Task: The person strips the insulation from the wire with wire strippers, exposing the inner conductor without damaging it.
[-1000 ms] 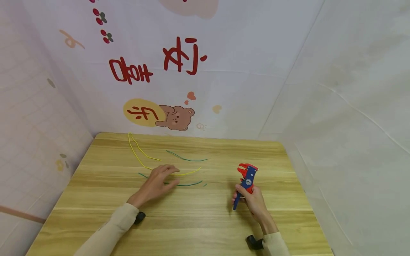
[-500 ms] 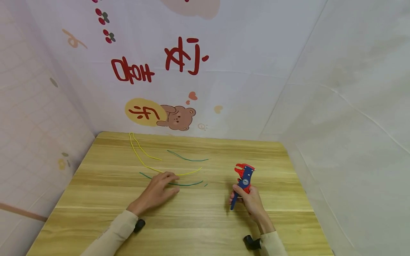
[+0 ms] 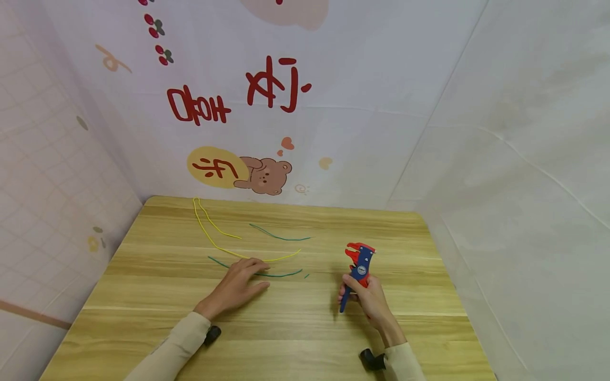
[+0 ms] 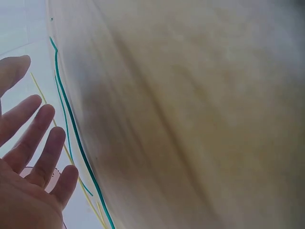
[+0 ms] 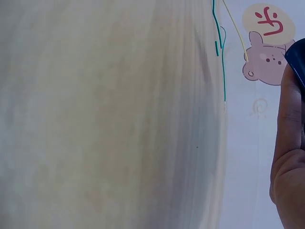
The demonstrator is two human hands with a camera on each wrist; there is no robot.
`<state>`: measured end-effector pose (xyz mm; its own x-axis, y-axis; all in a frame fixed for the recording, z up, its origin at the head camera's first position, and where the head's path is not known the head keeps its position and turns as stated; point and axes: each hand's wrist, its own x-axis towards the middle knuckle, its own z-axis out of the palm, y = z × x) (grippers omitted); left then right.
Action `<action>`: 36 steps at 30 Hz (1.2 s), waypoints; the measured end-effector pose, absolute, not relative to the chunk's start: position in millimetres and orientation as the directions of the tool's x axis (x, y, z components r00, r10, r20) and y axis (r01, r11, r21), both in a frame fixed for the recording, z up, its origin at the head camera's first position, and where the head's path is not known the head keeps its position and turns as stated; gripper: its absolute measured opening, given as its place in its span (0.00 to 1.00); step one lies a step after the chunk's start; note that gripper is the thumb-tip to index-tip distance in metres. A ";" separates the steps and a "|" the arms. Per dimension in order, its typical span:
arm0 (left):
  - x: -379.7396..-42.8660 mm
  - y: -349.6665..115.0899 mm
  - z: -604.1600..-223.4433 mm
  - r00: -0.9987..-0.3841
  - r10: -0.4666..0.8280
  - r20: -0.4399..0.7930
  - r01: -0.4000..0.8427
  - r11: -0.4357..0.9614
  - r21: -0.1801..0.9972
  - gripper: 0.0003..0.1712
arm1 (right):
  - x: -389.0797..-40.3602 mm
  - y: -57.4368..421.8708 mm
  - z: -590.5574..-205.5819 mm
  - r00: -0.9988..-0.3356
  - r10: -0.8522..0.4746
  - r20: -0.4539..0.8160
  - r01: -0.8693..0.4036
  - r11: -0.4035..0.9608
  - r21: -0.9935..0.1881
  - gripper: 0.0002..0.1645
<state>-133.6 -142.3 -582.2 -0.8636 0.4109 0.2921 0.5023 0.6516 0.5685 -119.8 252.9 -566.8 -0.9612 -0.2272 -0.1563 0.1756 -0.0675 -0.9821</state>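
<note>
My right hand (image 3: pixel 374 301) grips the handle of a wire stripper (image 3: pixel 365 260), blue with red jaws that point up and to the left. In the right wrist view only the dark handle end (image 5: pixel 296 59) of it shows, at the right edge. Over the middle of a green wire (image 3: pixel 281 276) reaches my left hand (image 3: pixel 238 286), palm down, fingers spread and relaxed, nothing held. The left wrist view has those fingers (image 4: pixel 51 148) apart, with the green wire (image 4: pixel 76 124) passing beside them. Just beyond the fingertips runs a long yellow wire (image 3: pixel 276 260).
Farther back on the wooden table (image 3: pixel 305 338) lies a second green wire (image 3: pixel 288 239). A tiny green snippet (image 3: pixel 307 276) sits right of the nearer one. A white printed cloth wall (image 3: pixel 352 132) rises behind the table, with further cloth at both sides.
My left hand has drawn slightly back toward me, from the yellow wire to the green one. The right hand with the wire stripper has drifted a little left.
</note>
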 end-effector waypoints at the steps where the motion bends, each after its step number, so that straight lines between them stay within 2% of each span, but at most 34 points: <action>1: -134.2 -141.8 -581.8 -0.864 0.411 0.292 0.502 0.650 0.571 0.24 | -120.0 252.7 -566.4 -0.961 -0.230 -0.154 0.174 -0.067 -0.982 0.14; 8: -138.7 -137.2 -582.6 -0.847 0.418 0.329 0.531 0.630 0.567 0.18 | -120.3 252.3 -563.1 -0.957 -0.243 -0.157 0.178 -0.064 -0.982 0.15; 12: -141.3 -136.0 -582.9 -0.856 0.431 0.284 0.511 0.630 0.584 0.14 | -119.8 252.8 -561.9 -0.957 -0.245 -0.156 0.177 -0.066 -0.982 0.14; 18: -142.9 -136.8 -583.5 -0.875 0.450 0.181 0.461 0.655 0.599 0.13 | -119.1 254.6 -561.8 -0.956 -0.247 -0.158 0.180 -0.068 -0.981 0.13; 23: -143.0 -137.4 -583.8 -0.879 0.449 0.159 0.449 0.671 0.590 0.13 | -118.8 256.2 -562.5 -0.954 -0.255 -0.157 0.179 -0.066 -0.982 0.12; 31: -142.6 -136.9 -584.6 -0.887 0.434 0.158 0.440 0.686 0.579 0.05 | -119.5 256.8 -564.5 -0.957 -0.247 -0.153 0.173 -0.062 -0.983 0.14; 36: -143.8 -137.8 -585.9 -0.887 0.437 0.149 0.435 0.686 0.584 0.04 | -118.9 256.5 -563.3 -0.957 -0.248 -0.147 0.167 -0.060 -0.984 0.13</action>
